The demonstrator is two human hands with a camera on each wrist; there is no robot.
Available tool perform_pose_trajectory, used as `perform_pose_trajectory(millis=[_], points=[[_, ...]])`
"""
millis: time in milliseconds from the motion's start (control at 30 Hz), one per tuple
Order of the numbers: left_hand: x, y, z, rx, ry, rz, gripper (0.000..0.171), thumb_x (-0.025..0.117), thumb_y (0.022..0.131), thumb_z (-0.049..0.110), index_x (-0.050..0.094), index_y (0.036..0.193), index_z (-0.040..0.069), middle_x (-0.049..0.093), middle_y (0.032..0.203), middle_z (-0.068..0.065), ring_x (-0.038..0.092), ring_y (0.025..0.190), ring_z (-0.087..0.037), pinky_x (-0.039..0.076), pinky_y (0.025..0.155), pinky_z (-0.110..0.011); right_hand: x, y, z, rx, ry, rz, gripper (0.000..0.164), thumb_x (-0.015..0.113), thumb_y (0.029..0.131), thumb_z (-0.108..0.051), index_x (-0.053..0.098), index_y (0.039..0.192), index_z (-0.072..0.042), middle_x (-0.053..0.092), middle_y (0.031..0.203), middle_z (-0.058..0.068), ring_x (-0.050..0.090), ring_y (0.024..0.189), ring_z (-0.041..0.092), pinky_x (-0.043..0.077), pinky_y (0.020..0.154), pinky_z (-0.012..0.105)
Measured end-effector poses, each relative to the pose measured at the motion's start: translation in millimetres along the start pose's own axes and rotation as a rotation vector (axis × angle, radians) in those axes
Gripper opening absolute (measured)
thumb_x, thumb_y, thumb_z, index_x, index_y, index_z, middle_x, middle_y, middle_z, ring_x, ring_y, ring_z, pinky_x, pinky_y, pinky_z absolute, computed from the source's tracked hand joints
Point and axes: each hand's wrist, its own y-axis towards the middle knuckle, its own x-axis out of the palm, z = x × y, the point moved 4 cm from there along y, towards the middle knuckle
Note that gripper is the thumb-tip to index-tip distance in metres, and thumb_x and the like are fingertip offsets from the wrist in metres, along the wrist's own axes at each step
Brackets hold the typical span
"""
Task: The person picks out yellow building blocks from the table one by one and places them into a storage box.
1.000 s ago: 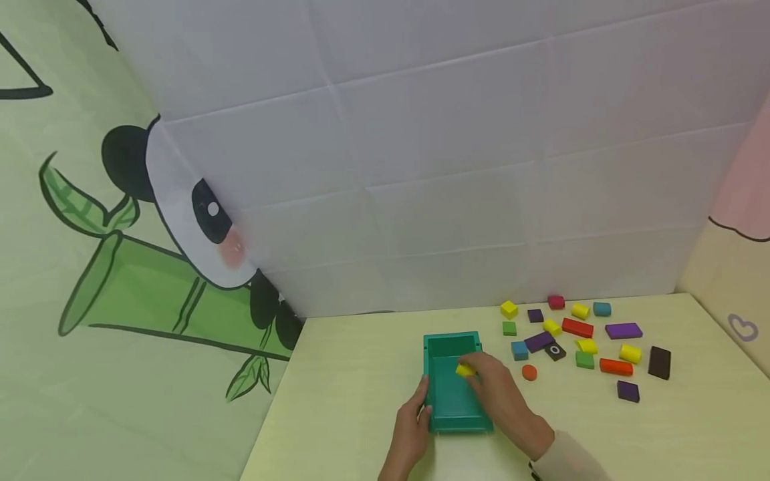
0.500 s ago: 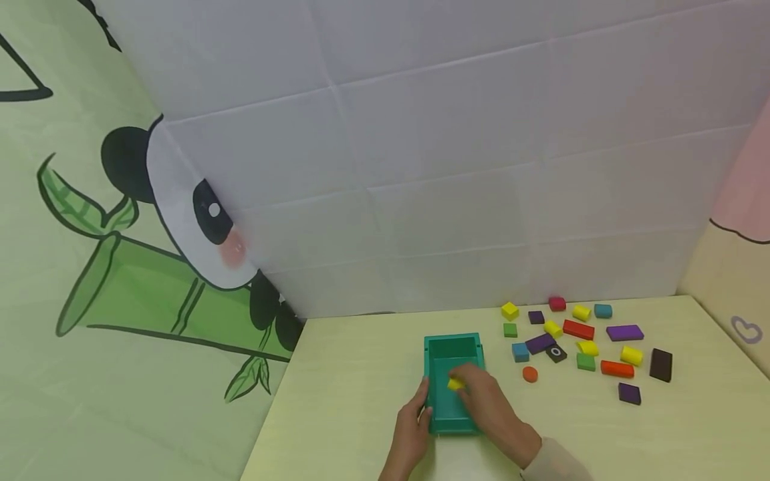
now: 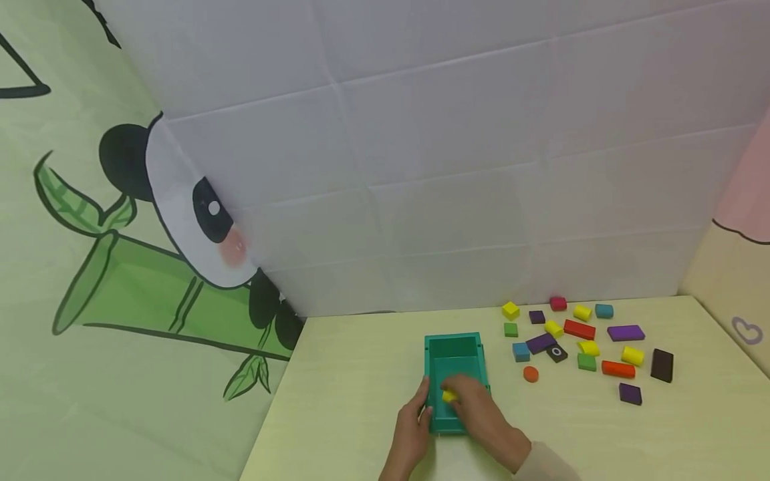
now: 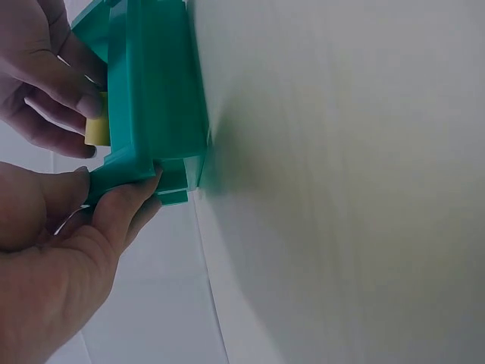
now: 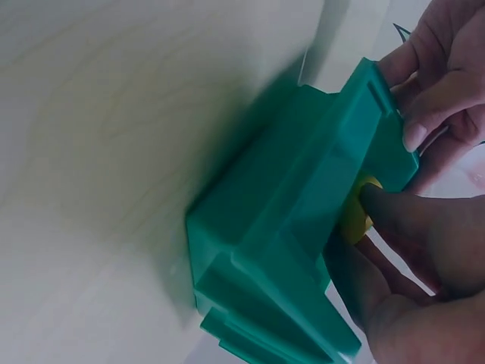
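A green rectangular box (image 3: 454,345) stands on the table, its top open toward the head camera. My left hand (image 3: 410,427) grips the box's left wall, thumb on one side and fingers on the other, as the left wrist view also shows at the box's edge (image 4: 140,98). Over the box's interior, my right hand (image 3: 478,407) pinches a small yellow block (image 3: 449,396) between thumb and fingers. In the right wrist view this yellow block (image 5: 356,212) sits low between the fingertips, partly behind the box wall.
Several colored blocks lie scattered to the right of the box, among them a blue cube (image 3: 521,352), an orange disc (image 3: 531,374), a red block (image 3: 579,329) and a dark rectangular block (image 3: 662,365). A white cloth wall (image 3: 457,200) rises behind the table (image 3: 337,387).
My right hand has moved left and toward me within the box, carrying the yellow block along. The left hand keeps its grip on the box wall.
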Motion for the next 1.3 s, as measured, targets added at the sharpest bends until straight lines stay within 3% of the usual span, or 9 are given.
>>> perform_pose_trajectory(millis=[300, 867, 1100, 1300], points=[[-0.9, -1.2, 0.0, 0.011, -0.005, 0.006, 0.056, 0.047, 0.092, -0.002, 0.027, 0.141, 0.014, 0.026, 0.145, -0.003, 0.024, 0.127, -0.014, 0.03, 0.105, -0.039, 12, 2, 0, 0.002, -0.017, -0.062, 0.029, 0.07, 0.073, 0.004, 0.064, 0.098, -0.01, 0.062, 0.095, -0.002, 0.053, 0.088, 0.014, 0.053, 0.078, 0.038], [-1.8, -2.3, -1.6, 0.031, 0.012, -0.002, 0.055, 0.046, 0.093, 0.0, 0.026, 0.142, 0.017, 0.027, 0.145, -0.001, 0.026, 0.127, -0.015, 0.033, 0.104, -0.042, 18, 9, 3, 0.01, 0.089, -0.175, 0.028, 0.067, 0.074, 0.007, 0.065, 0.096, -0.01, 0.063, 0.091, -0.004, 0.053, 0.082, 0.012, 0.053, 0.072, 0.035], [-1.5, -2.4, 0.8, 0.065, 0.019, 0.004, 0.055, 0.046, 0.093, 0.0, 0.026, 0.142, 0.016, 0.027, 0.145, -0.003, 0.028, 0.126, -0.017, 0.033, 0.104, -0.043, 20, 12, 3, 0.007, 0.063, -0.191, 0.027, 0.065, 0.073, 0.009, 0.065, 0.093, -0.009, 0.063, 0.087, -0.003, 0.054, 0.079, 0.012, 0.053, 0.069, 0.034], [-2.9, -3.5, 0.8, 0.049, 0.001, -0.004, 0.056, 0.046, 0.093, 0.0, 0.026, 0.142, 0.016, 0.026, 0.145, -0.002, 0.026, 0.127, -0.014, 0.032, 0.105, -0.04, 21, 14, 2, 0.023, 0.044, -0.217, 0.026, 0.067, 0.072, 0.007, 0.065, 0.094, -0.007, 0.064, 0.087, 0.0, 0.053, 0.077, 0.012, 0.053, 0.066, 0.034]])
